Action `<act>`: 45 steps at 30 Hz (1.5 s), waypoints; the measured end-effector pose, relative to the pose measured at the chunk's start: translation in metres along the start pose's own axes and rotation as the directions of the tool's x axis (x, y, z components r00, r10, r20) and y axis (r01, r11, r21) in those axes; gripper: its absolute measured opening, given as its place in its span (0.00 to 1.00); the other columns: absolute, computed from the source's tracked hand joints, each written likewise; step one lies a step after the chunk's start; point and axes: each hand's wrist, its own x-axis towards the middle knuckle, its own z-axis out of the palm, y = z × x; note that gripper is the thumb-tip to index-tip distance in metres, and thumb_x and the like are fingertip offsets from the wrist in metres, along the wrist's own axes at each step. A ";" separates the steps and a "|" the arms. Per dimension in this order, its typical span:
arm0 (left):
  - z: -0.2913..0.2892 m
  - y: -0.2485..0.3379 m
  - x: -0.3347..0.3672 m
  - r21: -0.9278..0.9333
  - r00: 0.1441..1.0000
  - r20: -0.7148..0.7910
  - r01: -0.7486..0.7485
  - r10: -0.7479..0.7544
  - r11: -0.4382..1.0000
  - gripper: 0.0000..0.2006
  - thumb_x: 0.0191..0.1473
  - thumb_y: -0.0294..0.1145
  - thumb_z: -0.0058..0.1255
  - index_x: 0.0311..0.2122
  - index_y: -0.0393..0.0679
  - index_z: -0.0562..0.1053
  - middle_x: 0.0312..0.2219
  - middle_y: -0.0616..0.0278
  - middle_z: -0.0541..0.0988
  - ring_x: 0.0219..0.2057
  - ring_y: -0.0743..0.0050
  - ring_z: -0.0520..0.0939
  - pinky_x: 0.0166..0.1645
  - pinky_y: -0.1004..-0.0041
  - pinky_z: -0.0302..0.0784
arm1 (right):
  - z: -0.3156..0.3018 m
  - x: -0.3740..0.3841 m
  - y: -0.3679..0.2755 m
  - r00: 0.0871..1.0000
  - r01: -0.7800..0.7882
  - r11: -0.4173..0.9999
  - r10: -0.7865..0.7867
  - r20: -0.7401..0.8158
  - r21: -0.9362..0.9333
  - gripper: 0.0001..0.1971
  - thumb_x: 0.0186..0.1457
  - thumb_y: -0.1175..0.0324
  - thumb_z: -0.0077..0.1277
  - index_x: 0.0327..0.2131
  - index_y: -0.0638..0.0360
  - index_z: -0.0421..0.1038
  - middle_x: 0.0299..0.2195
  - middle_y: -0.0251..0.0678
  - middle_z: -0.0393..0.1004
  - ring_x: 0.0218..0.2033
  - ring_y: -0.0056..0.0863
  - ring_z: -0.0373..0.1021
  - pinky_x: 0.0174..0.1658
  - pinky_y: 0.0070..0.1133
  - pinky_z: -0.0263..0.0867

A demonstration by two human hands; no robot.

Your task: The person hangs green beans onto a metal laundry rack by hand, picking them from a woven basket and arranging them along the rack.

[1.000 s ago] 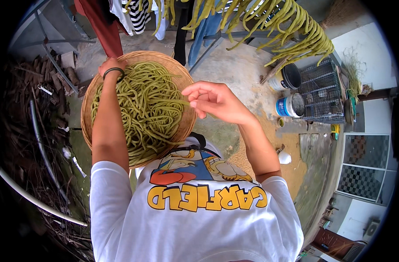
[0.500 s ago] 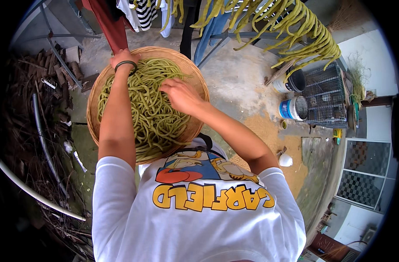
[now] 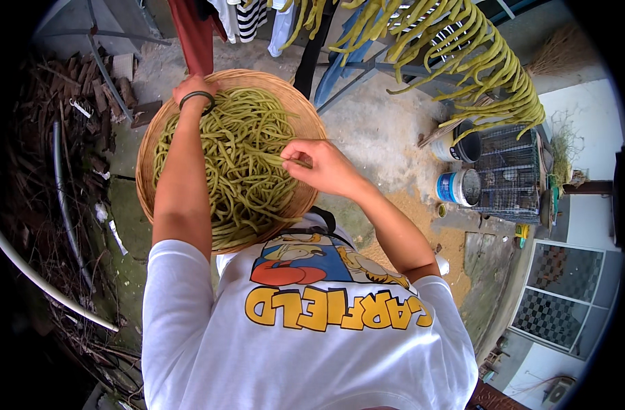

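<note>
A round wicker basket full of long green beans is held tilted against my front. My left hand, with a dark band at the wrist, grips the basket's far left rim; its fingertips are partly hidden. Over the right side of the basket, my right hand pinches a long bean between thumb and fingers. One end of that bean pokes out past the fingers, and the other points toward the pile.
More long beans hang in a row overhead at the far right. Clothes hang ahead. Two buckets stand by a wire cage on the right. Stacked firewood and a pale pipe lie to the left.
My right hand has moved right from the middle of the beans toward the basket's right rim, lifting a bean. My left hand keeps its grip on the rim. The view has shifted slightly.
</note>
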 end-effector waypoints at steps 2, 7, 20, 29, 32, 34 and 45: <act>0.002 -0.003 0.002 0.005 1.000 0.000 0.008 -0.008 1.000 0.31 0.43 0.62 0.52 0.44 0.47 0.75 0.45 0.55 0.77 0.47 0.61 0.77 0.51 0.61 0.66 | -0.019 -0.013 -0.021 0.994 0.050 0.998 -0.046 -0.096 0.046 0.06 0.51 0.72 0.53 0.33 0.62 0.73 0.26 0.36 0.75 0.27 0.25 0.72 0.34 0.20 0.67; -0.001 0.000 0.002 0.009 1.000 0.000 -0.018 0.018 1.000 0.31 0.43 0.62 0.51 0.44 0.46 0.75 0.45 0.55 0.76 0.47 0.59 0.77 0.52 0.61 0.66 | -0.068 -0.045 -0.063 0.917 0.166 0.974 -0.094 -0.387 0.156 0.07 0.50 0.77 0.53 0.35 0.65 0.73 0.26 0.34 0.75 0.28 0.19 0.72 0.36 0.18 0.67; 0.003 0.017 0.000 0.012 0.986 -0.039 -0.163 0.164 0.986 0.30 0.43 0.62 0.51 0.44 0.47 0.76 0.45 0.56 0.76 0.47 0.58 0.76 0.51 0.60 0.67 | -0.047 0.001 -0.120 0.911 0.386 0.873 -0.310 -0.270 0.299 0.10 0.55 0.80 0.48 0.42 0.69 0.71 0.35 0.39 0.74 0.37 0.31 0.76 0.40 0.20 0.71; 0.015 0.018 0.000 -0.049 0.984 -0.042 -0.176 0.174 0.983 0.30 0.42 0.61 0.52 0.42 0.45 0.76 0.43 0.54 0.78 0.46 0.58 0.77 0.50 0.60 0.67 | -0.103 -0.017 -0.168 0.775 0.550 0.777 -0.339 -0.533 0.305 0.12 0.57 0.72 0.47 0.42 0.70 0.69 0.32 0.45 0.76 0.32 0.32 0.76 0.36 0.22 0.72; 0.021 0.018 0.006 -0.028 0.975 -0.068 -0.214 0.211 0.977 0.29 0.44 0.60 0.51 0.42 0.45 0.76 0.42 0.54 0.77 0.46 0.57 0.77 0.49 0.58 0.67 | -0.146 -0.049 -0.190 0.711 0.571 0.788 -0.336 -0.617 0.229 0.13 0.59 0.72 0.42 0.42 0.73 0.68 0.29 0.46 0.75 0.30 0.34 0.75 0.34 0.21 0.72; 0.015 0.024 0.003 -0.004 0.978 -0.055 -0.202 0.201 0.979 0.29 0.44 0.61 0.49 0.42 0.45 0.76 0.45 0.54 0.76 0.46 0.56 0.77 0.50 0.55 0.67 | -0.174 -0.074 -0.205 0.658 0.588 0.792 -0.351 -0.666 0.164 0.14 0.59 0.71 0.41 0.42 0.72 0.69 0.28 0.43 0.75 0.30 0.32 0.75 0.34 0.20 0.71; -0.008 0.033 -0.005 0.064 0.985 0.060 -0.164 0.160 0.984 0.31 0.43 0.62 0.49 0.45 0.45 0.75 0.44 0.50 0.76 0.45 0.50 0.77 0.49 0.57 0.70 | -0.308 -0.207 -0.217 0.365 0.225 0.955 -0.267 -0.892 -0.194 0.12 0.58 0.68 0.47 0.40 0.66 0.73 0.27 0.36 0.76 0.29 0.23 0.73 0.34 0.16 0.67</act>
